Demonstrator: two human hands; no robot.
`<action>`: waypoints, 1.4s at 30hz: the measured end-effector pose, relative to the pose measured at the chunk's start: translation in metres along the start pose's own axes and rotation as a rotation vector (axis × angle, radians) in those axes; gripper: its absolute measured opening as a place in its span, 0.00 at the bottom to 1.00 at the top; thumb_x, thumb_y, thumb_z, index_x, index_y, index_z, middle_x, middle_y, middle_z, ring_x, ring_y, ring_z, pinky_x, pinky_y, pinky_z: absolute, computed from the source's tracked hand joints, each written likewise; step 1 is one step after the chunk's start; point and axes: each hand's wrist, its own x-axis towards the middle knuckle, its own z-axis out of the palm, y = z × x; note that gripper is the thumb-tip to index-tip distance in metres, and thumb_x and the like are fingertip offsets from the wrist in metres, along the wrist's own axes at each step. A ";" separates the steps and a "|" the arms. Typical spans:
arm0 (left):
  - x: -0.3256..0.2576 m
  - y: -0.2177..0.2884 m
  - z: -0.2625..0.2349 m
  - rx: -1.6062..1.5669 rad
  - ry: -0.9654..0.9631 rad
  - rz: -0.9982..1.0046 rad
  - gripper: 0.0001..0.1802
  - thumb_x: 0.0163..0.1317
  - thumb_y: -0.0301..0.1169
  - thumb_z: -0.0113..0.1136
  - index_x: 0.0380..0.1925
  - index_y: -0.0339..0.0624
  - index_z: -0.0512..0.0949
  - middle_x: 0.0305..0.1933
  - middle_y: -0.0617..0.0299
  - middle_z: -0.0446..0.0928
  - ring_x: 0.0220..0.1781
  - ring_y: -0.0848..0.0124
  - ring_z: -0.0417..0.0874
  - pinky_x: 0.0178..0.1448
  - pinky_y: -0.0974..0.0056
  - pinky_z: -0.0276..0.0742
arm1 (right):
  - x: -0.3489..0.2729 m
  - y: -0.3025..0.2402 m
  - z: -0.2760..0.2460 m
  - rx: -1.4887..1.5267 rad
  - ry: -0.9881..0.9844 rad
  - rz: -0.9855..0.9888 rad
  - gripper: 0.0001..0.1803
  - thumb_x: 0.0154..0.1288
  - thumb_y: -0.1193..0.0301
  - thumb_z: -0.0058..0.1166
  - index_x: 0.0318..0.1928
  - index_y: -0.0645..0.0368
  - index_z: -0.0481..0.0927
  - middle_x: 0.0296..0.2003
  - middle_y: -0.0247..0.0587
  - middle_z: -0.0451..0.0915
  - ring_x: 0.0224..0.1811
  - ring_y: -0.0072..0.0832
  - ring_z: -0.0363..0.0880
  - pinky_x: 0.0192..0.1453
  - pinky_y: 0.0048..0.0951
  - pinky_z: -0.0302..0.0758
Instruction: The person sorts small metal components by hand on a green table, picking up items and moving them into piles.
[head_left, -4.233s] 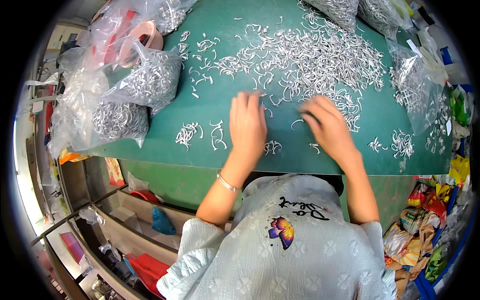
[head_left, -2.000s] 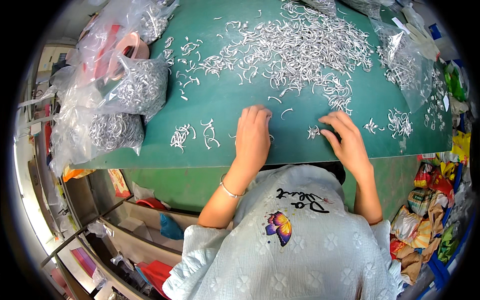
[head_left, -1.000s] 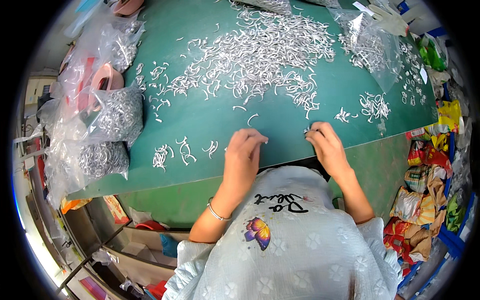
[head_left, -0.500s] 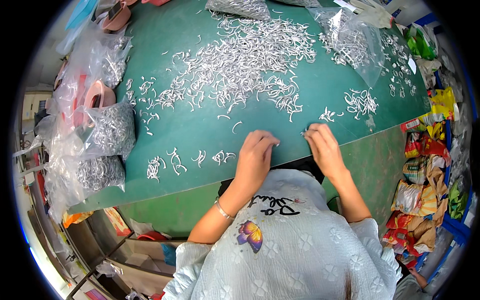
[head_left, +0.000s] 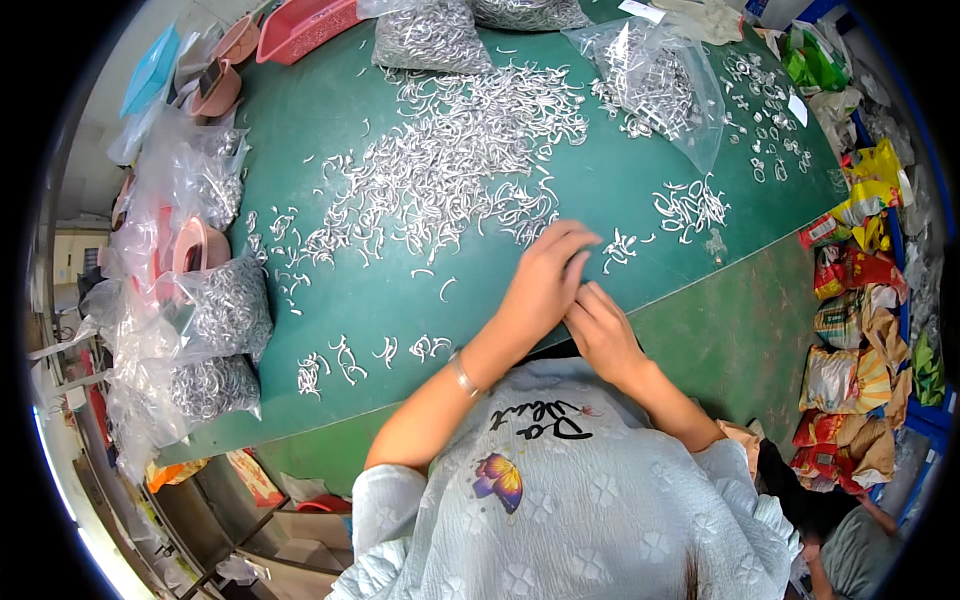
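Observation:
My left hand (head_left: 550,272) is over the green table (head_left: 400,315), its fingers reaching right and the thumb apart from them. No object shows between them. Just beyond its fingertips lies a small cluster of curved silver metal pieces (head_left: 620,250). Close below it, my right hand (head_left: 604,330) has its fingertips pressed together near the left palm; whatever they pinch is hidden. Past both hands spreads a large heap of the curved pieces (head_left: 440,160). Small groups of these pieces (head_left: 430,347) lie along the near edge to the left.
Clear bags of metal parts (head_left: 228,305) stand at the left, by pink bowls (head_left: 200,245). More bags (head_left: 430,38) and a pink tray (head_left: 305,28) are at the back. An open bag (head_left: 655,85) and loose rings (head_left: 775,130) lie right. Another person's arm (head_left: 820,570) shows lower right.
My left hand has moved right and away from me, toward the small cluster. The right hand has come left and nearer to me, so both are now close together. The view has shifted slightly.

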 end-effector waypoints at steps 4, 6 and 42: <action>-0.046 0.018 -0.024 0.135 -0.015 -0.061 0.14 0.58 0.15 0.57 0.45 0.35 0.78 0.49 0.49 0.77 0.49 0.51 0.79 0.53 0.57 0.76 | 0.002 0.003 0.000 0.004 0.024 0.042 0.12 0.54 0.82 0.51 0.41 0.67 0.77 0.43 0.47 0.74 0.44 0.45 0.74 0.47 0.40 0.73; -0.066 0.019 -0.030 0.211 0.018 -0.110 0.15 0.58 0.15 0.57 0.46 0.34 0.77 0.48 0.48 0.77 0.50 0.51 0.79 0.54 0.57 0.76 | 0.006 0.000 0.003 0.005 0.004 0.027 0.12 0.54 0.83 0.54 0.42 0.67 0.77 0.43 0.46 0.73 0.44 0.45 0.74 0.47 0.40 0.73; -0.084 -0.032 0.089 -1.938 -0.008 -1.144 0.37 0.74 0.49 0.35 0.70 0.29 0.50 0.73 0.41 0.56 0.75 0.51 0.58 0.78 0.50 0.53 | 0.009 0.029 -0.040 -0.195 -0.074 0.068 0.20 0.61 0.75 0.57 0.55 0.60 0.77 0.62 0.47 0.71 0.69 0.48 0.63 0.71 0.46 0.62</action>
